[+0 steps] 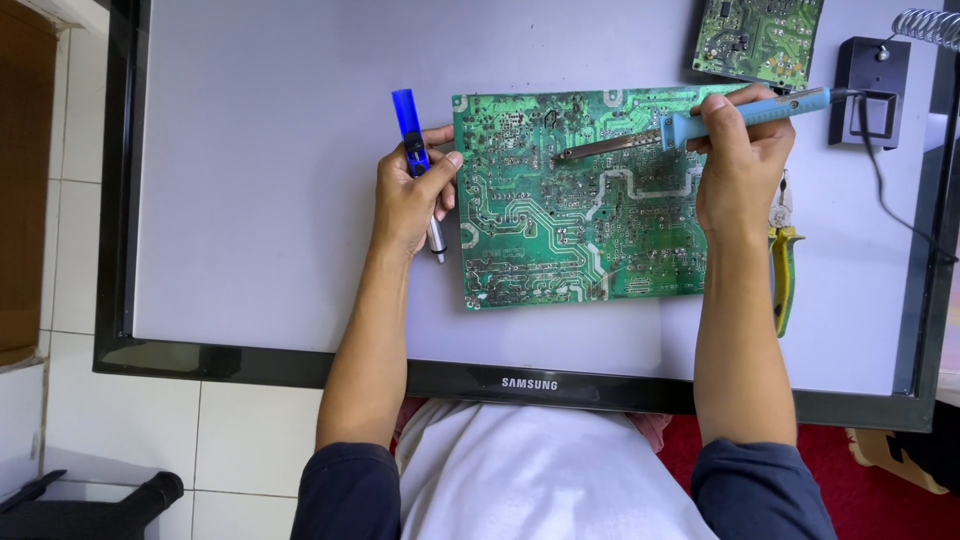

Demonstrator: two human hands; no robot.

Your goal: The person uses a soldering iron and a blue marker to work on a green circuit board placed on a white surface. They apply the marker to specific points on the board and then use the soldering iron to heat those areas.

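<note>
A large green circuit board (560, 230) lies solder side up on a flat grey panel (260, 200) with a black frame. My left hand (410, 195) grips a blue desoldering pump (413, 150) upright at the board's left edge, its metal tip pointing toward me. My right hand (740, 160) holds a light blue soldering iron (700, 125). Its dark tip rests on the upper middle of the board.
A smaller green circuit board (758, 38) lies at the top right. Beside it stands a black soldering iron stand (870, 90) with a coiled holder. Yellow-handled pliers (785, 270) lie right of my right wrist. White floor tiles show at the left.
</note>
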